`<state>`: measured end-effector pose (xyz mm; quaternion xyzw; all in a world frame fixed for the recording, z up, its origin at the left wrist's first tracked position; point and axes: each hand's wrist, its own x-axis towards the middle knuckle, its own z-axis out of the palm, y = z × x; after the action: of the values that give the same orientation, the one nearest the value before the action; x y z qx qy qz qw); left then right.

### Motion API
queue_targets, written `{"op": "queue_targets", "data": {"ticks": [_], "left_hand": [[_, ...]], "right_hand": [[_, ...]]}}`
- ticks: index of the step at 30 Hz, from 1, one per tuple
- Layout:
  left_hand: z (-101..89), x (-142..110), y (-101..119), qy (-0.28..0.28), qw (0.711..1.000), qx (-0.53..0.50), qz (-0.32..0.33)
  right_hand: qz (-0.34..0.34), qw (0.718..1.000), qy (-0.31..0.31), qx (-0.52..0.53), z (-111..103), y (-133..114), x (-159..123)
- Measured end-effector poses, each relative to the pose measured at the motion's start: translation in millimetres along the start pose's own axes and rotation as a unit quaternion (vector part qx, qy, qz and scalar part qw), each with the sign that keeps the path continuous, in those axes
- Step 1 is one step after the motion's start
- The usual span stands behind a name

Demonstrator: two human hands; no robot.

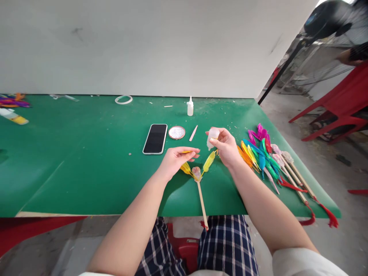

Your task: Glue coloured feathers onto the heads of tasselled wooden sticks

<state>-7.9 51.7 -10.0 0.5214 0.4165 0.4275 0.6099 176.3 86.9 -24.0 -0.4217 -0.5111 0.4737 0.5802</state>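
My right hand (225, 143) is closed around a small translucent squeeze bottle (213, 137), tipped with its narrow end down. My left hand (179, 159) pinches a yellow feather (186, 152), of which only a sliver shows between thumb and fingers. Just below both hands lies a wooden stick (201, 199) with a pale pinkish ornament (196, 172) at its upper end. Yellow feathers fan out from there, one on the left (185, 168) partly behind my left hand and one on the right (209, 161). The stick's red-tasselled end reaches past the table edge.
A phone (155, 139), a round lid (176, 132), pink tweezers (193, 133) and a white nozzle bottle (190, 107) rest on the green table (86, 161). Coloured feathers (261, 153) and tasselled sticks (296, 178) lie at right. Farther right are a fan (327, 19) and red chair (336, 103).
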Motion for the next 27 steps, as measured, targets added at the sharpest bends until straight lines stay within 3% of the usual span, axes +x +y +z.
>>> {"op": "queue_targets", "data": {"ticks": [10,18,27], "left_hand": [[-0.4,0.0,-0.3,-0.005,1.000,-0.009,0.003],[-0.8,0.4,-0.4,-0.008,1.000,-0.006,0.007],[-1.1,0.5,-0.2,-0.009,1.000,-0.002,0.006]], "right_hand": [[0.011,1.000,0.010,0.025,3.0,-4.1,-0.7],[0.088,0.988,-0.017,0.126,2.9,-6.8,-2.5],[0.107,0.983,-0.021,0.150,5.5,-9.2,-4.6]]}}
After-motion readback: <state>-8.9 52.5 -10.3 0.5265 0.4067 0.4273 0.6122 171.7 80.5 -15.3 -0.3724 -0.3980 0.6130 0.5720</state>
